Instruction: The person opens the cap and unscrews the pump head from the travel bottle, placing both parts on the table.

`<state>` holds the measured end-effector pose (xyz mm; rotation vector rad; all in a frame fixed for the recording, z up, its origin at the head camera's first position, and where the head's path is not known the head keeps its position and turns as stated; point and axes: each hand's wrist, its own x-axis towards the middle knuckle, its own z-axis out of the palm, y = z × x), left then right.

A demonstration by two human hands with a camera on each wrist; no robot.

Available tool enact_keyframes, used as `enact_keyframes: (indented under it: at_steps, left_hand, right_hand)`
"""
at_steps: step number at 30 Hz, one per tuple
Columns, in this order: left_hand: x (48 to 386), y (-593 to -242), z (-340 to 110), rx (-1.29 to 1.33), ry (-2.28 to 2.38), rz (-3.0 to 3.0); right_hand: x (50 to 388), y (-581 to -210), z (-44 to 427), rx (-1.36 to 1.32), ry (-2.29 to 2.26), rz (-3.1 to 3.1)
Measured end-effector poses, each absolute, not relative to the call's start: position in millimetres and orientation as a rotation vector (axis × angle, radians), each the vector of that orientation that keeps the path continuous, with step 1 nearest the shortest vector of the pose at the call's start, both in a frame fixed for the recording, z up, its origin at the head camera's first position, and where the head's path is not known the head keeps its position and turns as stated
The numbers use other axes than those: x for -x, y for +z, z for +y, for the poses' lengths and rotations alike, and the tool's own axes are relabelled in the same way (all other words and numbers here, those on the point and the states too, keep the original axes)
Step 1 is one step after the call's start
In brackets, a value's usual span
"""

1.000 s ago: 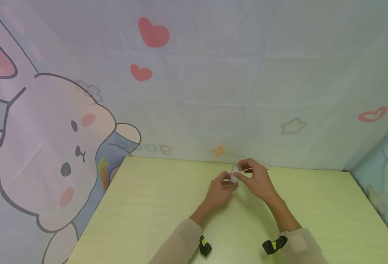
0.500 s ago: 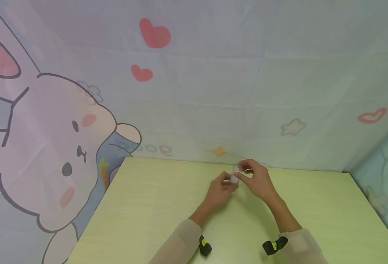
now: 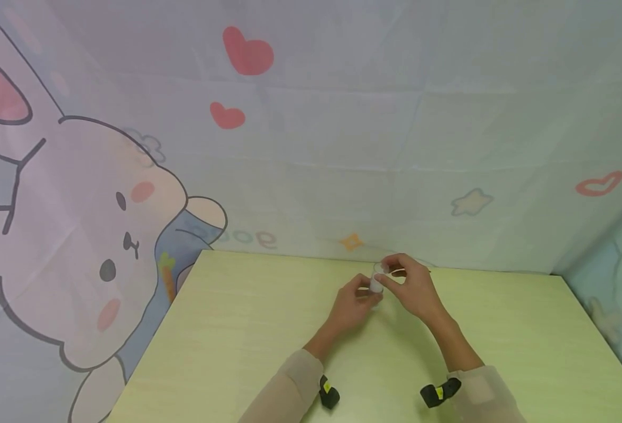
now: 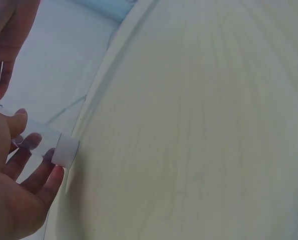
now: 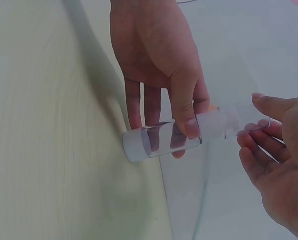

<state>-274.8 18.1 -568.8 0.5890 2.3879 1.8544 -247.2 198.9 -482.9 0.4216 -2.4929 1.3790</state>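
Beyond the bottle (image 5: 162,144) in the left hand (image 3: 350,306), barely legible backdrop lettering (image 3: 265,237)

Both forearms (image 3: 452,342) angle in toward each other, with the right hand (image 3: 414,291) a bit farther forward than the left hand (image 3: 350,305), pretty close together. Each one's kinda pinching, fingers (image 5: 152,105) bent, thumbs (image 5: 184,102) opposite.

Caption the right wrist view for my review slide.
Left hand grips a clear bottle with a white base while the right hand pinches its clear top.
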Motion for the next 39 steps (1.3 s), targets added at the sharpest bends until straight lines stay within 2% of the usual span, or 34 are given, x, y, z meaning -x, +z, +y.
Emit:
enact_keyframes:
  at_steps: [39]
  left_hand:
    - [273,-565,18,-0.629,1.863,2.376]
  right_hand:
    - [240,-470,202,-0.425,1.355,-2.428]
